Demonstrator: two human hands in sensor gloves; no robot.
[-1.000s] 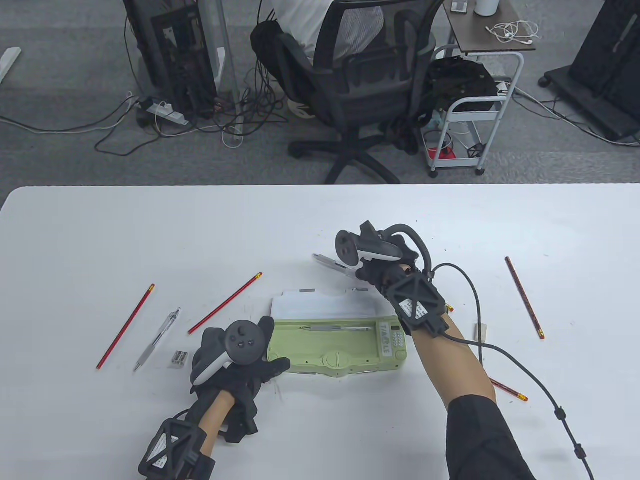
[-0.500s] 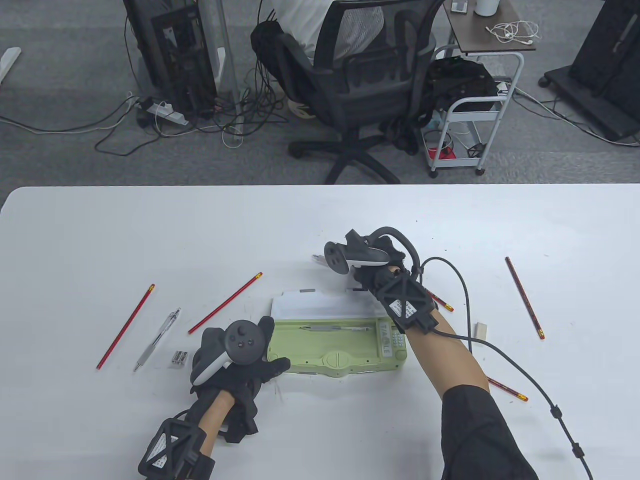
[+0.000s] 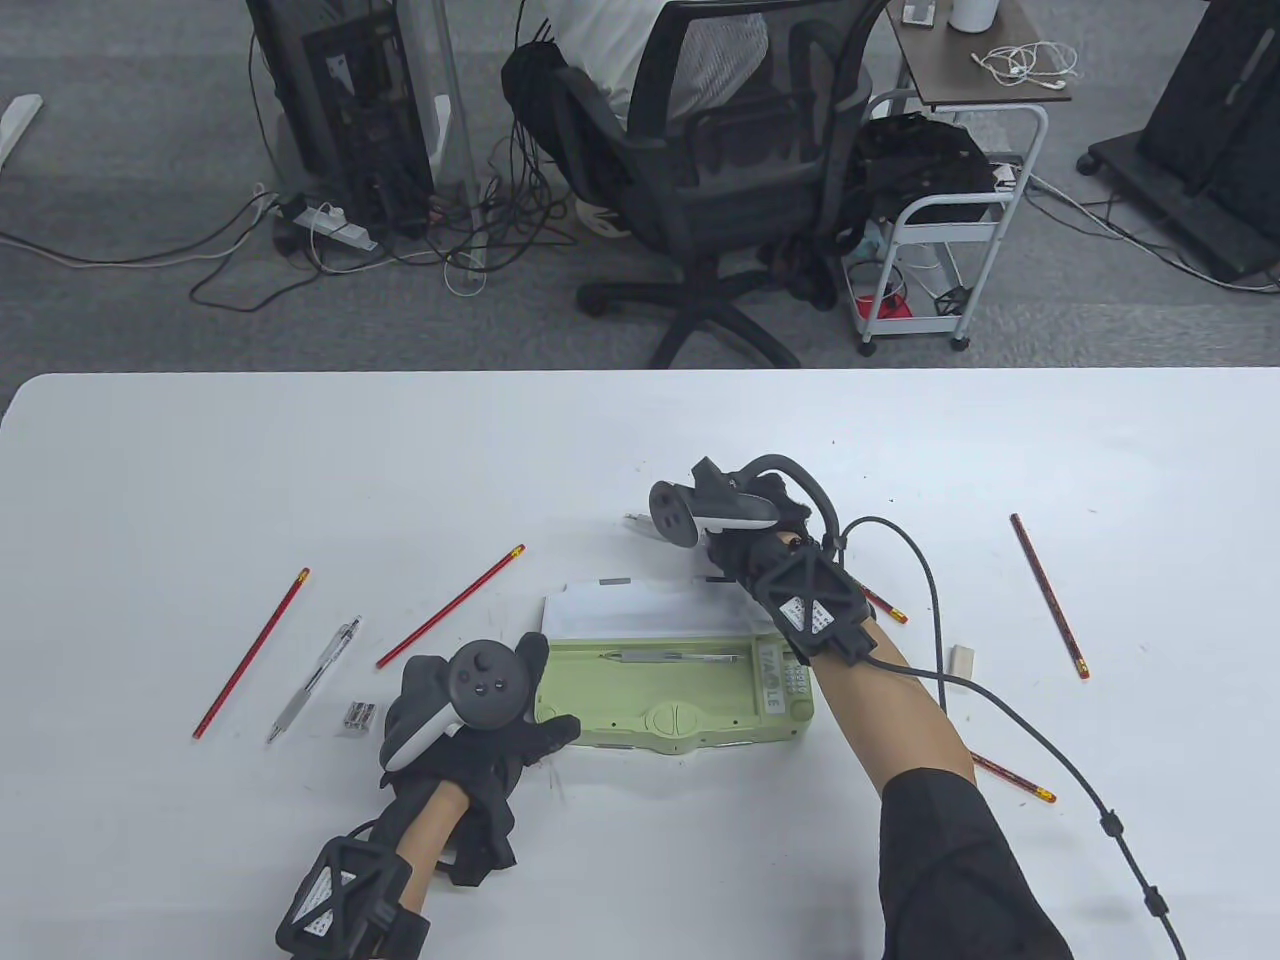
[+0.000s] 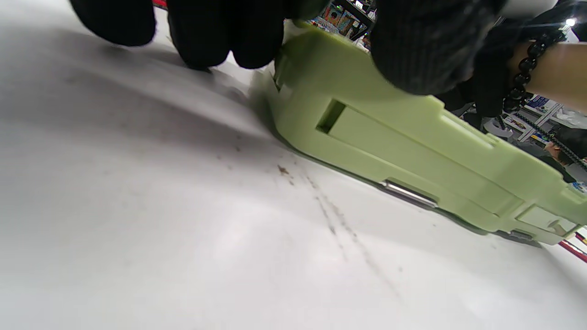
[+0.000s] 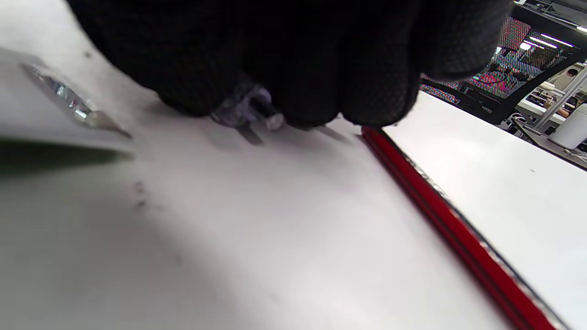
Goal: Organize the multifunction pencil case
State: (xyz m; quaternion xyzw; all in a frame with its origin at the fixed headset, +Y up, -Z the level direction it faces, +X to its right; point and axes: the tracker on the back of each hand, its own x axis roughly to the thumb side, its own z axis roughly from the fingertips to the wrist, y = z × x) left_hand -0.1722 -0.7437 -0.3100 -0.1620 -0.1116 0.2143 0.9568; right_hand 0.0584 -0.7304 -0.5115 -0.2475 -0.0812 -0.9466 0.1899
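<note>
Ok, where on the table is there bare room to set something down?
The far strip of the table beyond the pencils is bare, as is the near middle between the two forearms, below the case. It is crowded left of the case, with pencils, a pen and a sharpener.

Pale green is the pencil case (image 3: 680,690), its raised lid (image 3: 640,610) white inside, and a silver-grey pen (image 3: 675,657) lies in the tray. Both hands, the left hand (image 3: 480,735) and the right hand (image 3: 750,545), wear black gloves, each carrying a black-and-white tracker. The pencils are red: two on the left (image 3: 250,653) (image 3: 450,606), and another (image 3: 1048,594) on the right patterned with dark speckling and tipped yellow. The loose pen (image 3: 313,680) is silver and clear. The table (image 3: 200,470) is white and faintly scuffed.
</note>
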